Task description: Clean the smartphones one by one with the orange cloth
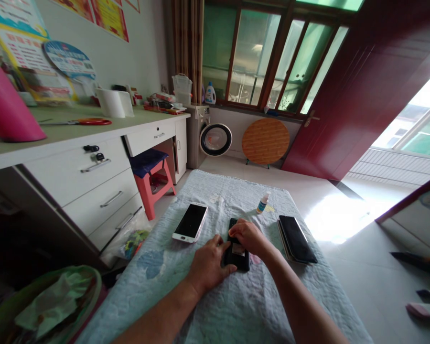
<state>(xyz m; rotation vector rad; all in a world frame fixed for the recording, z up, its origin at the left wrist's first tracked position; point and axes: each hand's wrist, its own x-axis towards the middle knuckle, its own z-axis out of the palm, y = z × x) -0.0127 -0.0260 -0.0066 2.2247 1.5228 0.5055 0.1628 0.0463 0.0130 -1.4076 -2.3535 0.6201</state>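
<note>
A black phone (236, 258) lies on a pale blue quilted cloth (215, 306) covering a low surface. My left hand (209, 265) rests on the phone's left side, fingers curled against its edge. My right hand (249, 236) lies over the phone's top half, fingers bent down and pressing on it. A white phone (190, 222) lies screen up to the left. A dark phone or case (295, 238) lies to the right. A small bottle with a blue label (263, 203) stands just beyond my hands.
A white desk with drawers (93, 167) runs along the left, with a red stool (152, 179) under it. A green bin with a bag (46, 301) sits at lower left. A washing machine (209, 136), a round wooden tabletop (265, 142) and a red door (361, 86) stand beyond.
</note>
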